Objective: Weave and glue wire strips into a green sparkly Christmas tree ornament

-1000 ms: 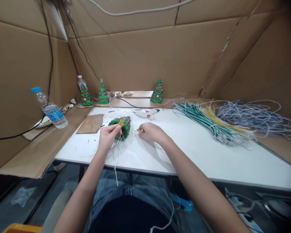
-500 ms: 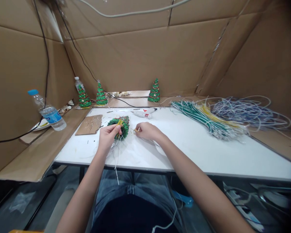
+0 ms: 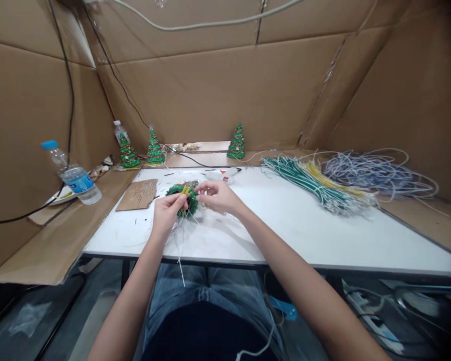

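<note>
A small green tinsel Christmas tree [image 3: 192, 204] with red trim lies on its side, its hollow base towards me. At that base my left hand [image 3: 166, 210] is closed in a pinch on a bunch of yellow-ended wires [image 3: 185, 191]. Thin pale wire tails [image 3: 181, 265] trail from there over the table's front edge. My right hand [image 3: 221, 197] is just right of the base, thumb and fingers apart. I make out nothing held between them.
A glue gun [image 3: 225, 174] lies behind my hands. Bundles of green wires [image 3: 295, 173] and tangled white wires [image 3: 372, 173] are at right. Cardboard [image 3: 139, 194] and a water bottle [image 3: 78, 179] are at left. Upright trees [image 3: 236, 142] stand along the back.
My right hand has moved left to the tree's base, its fingers parting from a pinch on a small yellowish piece. My left hand keeps its hold on the wires.
</note>
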`<state>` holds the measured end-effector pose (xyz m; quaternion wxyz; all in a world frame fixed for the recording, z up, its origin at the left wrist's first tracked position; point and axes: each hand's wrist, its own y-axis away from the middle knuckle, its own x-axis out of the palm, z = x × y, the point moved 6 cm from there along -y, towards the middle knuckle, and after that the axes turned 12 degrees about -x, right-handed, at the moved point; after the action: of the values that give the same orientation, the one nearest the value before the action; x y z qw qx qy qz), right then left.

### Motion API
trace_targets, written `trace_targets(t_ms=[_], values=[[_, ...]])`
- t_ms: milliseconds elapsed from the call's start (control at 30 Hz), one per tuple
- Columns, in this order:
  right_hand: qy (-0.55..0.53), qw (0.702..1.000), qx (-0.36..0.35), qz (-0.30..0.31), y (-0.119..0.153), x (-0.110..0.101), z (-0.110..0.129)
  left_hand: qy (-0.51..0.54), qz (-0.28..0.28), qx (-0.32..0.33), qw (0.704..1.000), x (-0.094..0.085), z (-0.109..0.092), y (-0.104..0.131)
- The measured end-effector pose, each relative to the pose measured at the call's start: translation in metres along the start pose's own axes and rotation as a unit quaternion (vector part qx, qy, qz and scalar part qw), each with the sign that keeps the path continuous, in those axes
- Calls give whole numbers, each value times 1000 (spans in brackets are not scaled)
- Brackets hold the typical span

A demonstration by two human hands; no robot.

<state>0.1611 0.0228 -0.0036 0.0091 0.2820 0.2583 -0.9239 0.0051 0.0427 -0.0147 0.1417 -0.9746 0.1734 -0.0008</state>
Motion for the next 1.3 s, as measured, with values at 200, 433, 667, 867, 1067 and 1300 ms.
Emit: trace_targets(t_ms=[200, 433, 667, 867, 1067, 1300], values=[[-215, 974, -48, -62, -1, 9, 12, -8, 2, 6, 1000, 1, -2, 1], [-232, 968, -28, -92, 0, 5, 9, -32, -3, 3, 999, 2, -4, 2], [-207, 973, -24, -104, 1, 1, 9, -45, -8, 6, 999, 3, -8, 4], [-210, 972, -15, -105, 1, -1, 11, -49, -1, 8, 999, 4, -7, 3], [-228, 968, -7, -102, 2, -1, 13, -49, -4, 3, 999, 4, -7, 4], [-199, 977, -4, -71, 4, -6, 16, -42, -4, 5, 999, 4, -5, 3]])
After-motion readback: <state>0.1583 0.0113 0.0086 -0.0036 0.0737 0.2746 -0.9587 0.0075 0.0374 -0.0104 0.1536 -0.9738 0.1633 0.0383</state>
